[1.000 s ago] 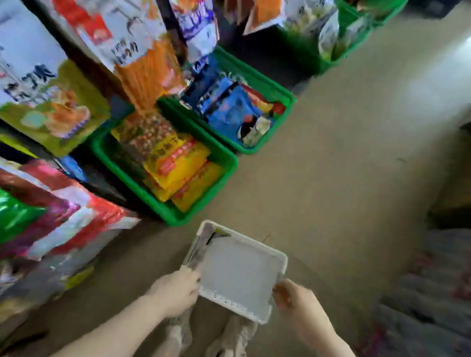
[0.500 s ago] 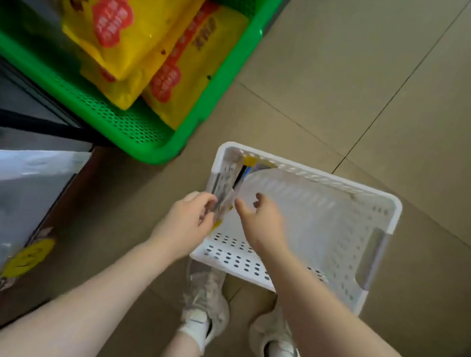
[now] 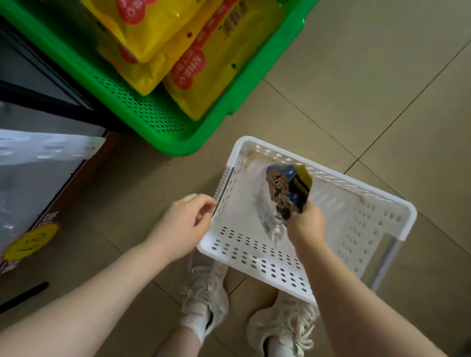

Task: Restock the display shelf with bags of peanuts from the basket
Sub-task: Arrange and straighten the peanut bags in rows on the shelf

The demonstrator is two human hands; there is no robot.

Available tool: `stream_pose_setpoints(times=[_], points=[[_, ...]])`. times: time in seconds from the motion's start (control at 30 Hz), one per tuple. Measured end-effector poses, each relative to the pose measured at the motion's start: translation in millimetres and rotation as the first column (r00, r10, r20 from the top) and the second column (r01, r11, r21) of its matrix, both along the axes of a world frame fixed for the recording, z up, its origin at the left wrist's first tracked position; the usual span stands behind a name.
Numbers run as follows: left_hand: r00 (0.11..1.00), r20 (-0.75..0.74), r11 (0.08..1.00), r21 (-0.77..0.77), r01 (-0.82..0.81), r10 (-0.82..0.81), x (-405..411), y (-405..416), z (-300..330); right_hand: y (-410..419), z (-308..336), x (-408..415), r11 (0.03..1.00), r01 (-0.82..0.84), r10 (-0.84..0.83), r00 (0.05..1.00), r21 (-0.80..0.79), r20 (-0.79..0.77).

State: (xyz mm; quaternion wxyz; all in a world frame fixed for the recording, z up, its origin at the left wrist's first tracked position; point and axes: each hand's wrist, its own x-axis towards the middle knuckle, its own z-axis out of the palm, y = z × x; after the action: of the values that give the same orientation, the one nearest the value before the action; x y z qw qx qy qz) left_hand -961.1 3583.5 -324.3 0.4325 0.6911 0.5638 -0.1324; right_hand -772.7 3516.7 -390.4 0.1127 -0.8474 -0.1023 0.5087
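Note:
A white perforated basket [image 3: 370, 223] stands on the tiled floor in front of my feet. My right hand [image 3: 306, 226] is inside it, shut on a small bag of peanuts [image 3: 287, 193] with a blue, yellow and black print, lifted upright above the basket floor. My left hand [image 3: 186, 222] rests at the basket's left rim with its fingers loosely curled and nothing visibly in it. A green display bin [image 3: 137, 99] at the top left holds yellow bags [image 3: 158, 22] with red labels.
A low box [image 3: 22, 183] with clear-wrapped goods and a yellow price tag [image 3: 30, 241] stands at the left. My two shoes [image 3: 243, 308] are just below the basket. Beige floor tiles spread to the right.
The right hand has taken the bag from the basket's left side and raised it toward the middle. The left hand has let go and drawn back to the rim. The view came closer.

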Motion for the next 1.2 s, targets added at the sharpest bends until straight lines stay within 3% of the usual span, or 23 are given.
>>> stream_pose_setpoints(times=[0.13,0.3,0.47,0.57,0.67,0.73,0.83,0.9,0.97,1.1,1.2], points=[[0.999,-0.032,0.997,-0.080,-0.009,0.007,12.2,-4.0,54.7,-29.0,90.0,24.8,0.995,0.072,-0.072,0.997,0.069,0.004],[0.996,0.060,0.990,-0.119,0.071,-0.064,44.6,-12.2,185.4,-22.1,254.7,43.4,0.949,0.218,-0.206,0.976,0.226,-0.074],[0.978,0.051,0.978,0.042,0.202,-0.204,64.7,-27.4,320.1,11.6,409.2,35.2,0.871,0.296,-0.196,0.941,0.393,-0.275],[0.997,0.080,0.988,0.155,-0.018,0.005,65.3,-44.0,371.0,25.4,474.8,23.3,0.823,0.387,-0.217,0.891,0.415,-0.400],[0.957,0.170,0.910,0.309,-0.277,0.234,61.2,-57.1,405.1,31.2,519.5,7.5,0.828,0.390,-0.173,0.861,0.403,-0.478],[0.958,0.134,0.874,0.393,-0.286,0.253,53.2,-63.5,424.4,31.4,538.2,-2.1,0.841,0.318,-0.087,0.878,0.437,-0.470],[0.973,0.000,0.867,0.453,-0.208,0.233,27.3,-75.9,452.2,33.6,561.6,-7.0,0.777,-0.069,0.236,0.953,0.626,-0.188],[0.974,-0.038,0.878,0.442,-0.185,0.224,0.8,-87.6,470.1,38.5,579.0,-5.6,0.643,-0.330,0.449,0.893,0.691,0.009],[0.967,-0.019,0.854,0.475,-0.214,0.253,-31.5,-100.6,486.5,46.1,590.0,-8.3,0.503,-0.531,0.618,0.772,0.682,0.145],[0.926,-0.005,0.756,0.578,-0.305,0.378,-98.5,-123.5,521.3,60.0,614.6,-52.8,0.473,-0.569,0.707,0.701,0.673,0.095],[0.888,0.082,0.692,0.595,-0.409,0.453,-144.2,-136.9,549.9,67.5,644.3,-108.7,0.239,-0.669,0.788,0.557,0.704,0.263]])
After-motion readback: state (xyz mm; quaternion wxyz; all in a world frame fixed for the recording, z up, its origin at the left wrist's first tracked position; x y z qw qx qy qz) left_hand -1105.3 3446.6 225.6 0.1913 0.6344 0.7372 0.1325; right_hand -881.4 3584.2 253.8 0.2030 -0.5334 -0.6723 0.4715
